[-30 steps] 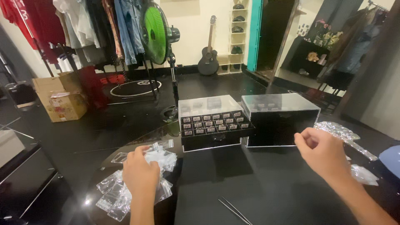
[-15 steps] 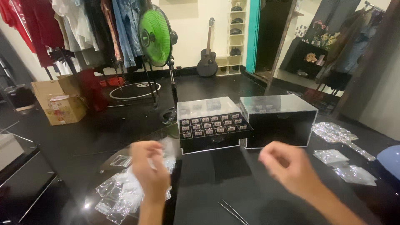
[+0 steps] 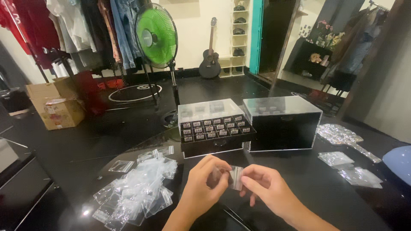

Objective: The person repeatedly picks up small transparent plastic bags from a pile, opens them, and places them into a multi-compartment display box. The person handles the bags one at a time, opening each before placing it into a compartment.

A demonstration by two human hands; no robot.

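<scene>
Both my hands meet low in the middle of the head view, over a black tabletop (image 3: 299, 179). My left hand (image 3: 203, 184) and my right hand (image 3: 267, 188) pinch a small clear plastic bag (image 3: 234, 176) between their fingertips. Just beyond them stands a clear-topped black drawer box (image 3: 212, 126), its open drawer showing rows of small compartments. A second clear-lidded black box (image 3: 282, 122) stands touching its right side. A heap of small clear bags (image 3: 137, 192) lies to the left of my left hand.
More clear bags (image 3: 351, 171) lie on the table at the right, near a blue rounded object (image 3: 398, 160). Behind the table stand a green fan (image 3: 156, 38), a clothes rack (image 3: 77, 25), a cardboard box (image 3: 55, 105) and a guitar (image 3: 209, 64).
My hands were apart, the right one raised near the right box. They have come together at the table's front and now hold a small clear bag between them.
</scene>
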